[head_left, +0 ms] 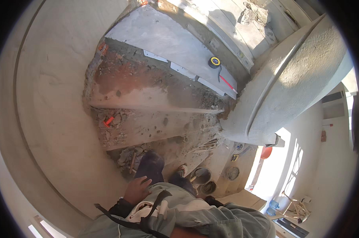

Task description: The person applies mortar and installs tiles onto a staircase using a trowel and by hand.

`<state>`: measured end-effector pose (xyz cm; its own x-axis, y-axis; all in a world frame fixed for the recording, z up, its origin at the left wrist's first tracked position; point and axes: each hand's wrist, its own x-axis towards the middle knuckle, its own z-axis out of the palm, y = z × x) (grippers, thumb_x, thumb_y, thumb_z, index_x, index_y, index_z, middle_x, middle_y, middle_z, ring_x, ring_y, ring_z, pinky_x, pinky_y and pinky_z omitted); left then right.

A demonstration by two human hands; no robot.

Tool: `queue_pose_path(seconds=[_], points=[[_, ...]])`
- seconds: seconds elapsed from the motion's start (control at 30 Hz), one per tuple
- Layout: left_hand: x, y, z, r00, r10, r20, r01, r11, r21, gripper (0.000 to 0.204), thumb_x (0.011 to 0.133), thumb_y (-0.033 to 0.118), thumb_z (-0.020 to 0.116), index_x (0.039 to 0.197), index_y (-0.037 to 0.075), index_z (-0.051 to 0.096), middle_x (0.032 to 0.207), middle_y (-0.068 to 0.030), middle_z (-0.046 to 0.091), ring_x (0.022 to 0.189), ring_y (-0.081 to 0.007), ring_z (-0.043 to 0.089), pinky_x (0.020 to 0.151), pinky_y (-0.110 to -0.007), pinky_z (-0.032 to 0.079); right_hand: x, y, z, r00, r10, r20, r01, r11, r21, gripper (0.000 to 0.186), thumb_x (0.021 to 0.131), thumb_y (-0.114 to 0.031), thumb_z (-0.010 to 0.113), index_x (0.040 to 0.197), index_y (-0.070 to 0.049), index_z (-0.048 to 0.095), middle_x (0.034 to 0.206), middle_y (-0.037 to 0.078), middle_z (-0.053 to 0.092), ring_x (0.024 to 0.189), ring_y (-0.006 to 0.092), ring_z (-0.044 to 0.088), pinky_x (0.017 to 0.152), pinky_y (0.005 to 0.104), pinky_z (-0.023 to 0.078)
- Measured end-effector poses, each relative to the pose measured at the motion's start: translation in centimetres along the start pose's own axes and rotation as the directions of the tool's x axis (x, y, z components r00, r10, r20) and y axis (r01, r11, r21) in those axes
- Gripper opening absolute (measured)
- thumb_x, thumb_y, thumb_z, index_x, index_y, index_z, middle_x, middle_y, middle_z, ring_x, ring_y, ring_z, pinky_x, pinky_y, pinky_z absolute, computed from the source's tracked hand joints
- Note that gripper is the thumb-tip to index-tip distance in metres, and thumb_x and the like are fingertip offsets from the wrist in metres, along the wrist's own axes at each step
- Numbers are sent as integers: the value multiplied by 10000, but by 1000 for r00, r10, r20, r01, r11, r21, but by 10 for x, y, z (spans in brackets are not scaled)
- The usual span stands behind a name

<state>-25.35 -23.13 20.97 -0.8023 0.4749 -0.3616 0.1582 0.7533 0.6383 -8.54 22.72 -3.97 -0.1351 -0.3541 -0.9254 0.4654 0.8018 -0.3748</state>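
Observation:
My left hand (137, 189) is beside my dark-trousered leg at the lower left, fingers stretched and slightly apart, holding nothing. Near it, a hammer-like tool with a wooden handle (132, 162) lies among rubble on a step. My right hand is not visible. Farther up, a red tool (109, 121) rests on broken debris by the left wall. A pale stone slab (163, 33) covers the top step, and on it sit a round yellow-and-black roll (214, 62) and a thin red stick like a pencil (228, 84).
Rough, dusty steps (155, 99) wind between the curved wall (56, 87) and a thick plastered column (290, 79). Lower right stand a dark bucket (202, 174) and a mortar-filled bucket (232, 173). Blue water bottles (272, 206) are farther below.

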Motion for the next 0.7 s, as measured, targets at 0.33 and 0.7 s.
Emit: queue_pose_path(seconds=[0.33,0.7], points=[[13,-43,-105,955,-165,247,223,948,-228,322,933,368,597,954,69,717,964,-148,687,958,-346,658,828,-478,505,-176,-243,-42,634,54,-772,-104,994,-15,302,778,-275,763,966,-39,762,866,193,725,862,341,717,766,453,540],[98,-44,-152,955,-196,223,244,946,-212,409,1015,361,438,938,-14,583,929,-300,615,919,-480,603,769,-525,457,-247,-292,-119,754,-149,-639,247,967,66,233,725,-189,808,852,-5,744,841,207,718,805,339,705,745,427,533]])
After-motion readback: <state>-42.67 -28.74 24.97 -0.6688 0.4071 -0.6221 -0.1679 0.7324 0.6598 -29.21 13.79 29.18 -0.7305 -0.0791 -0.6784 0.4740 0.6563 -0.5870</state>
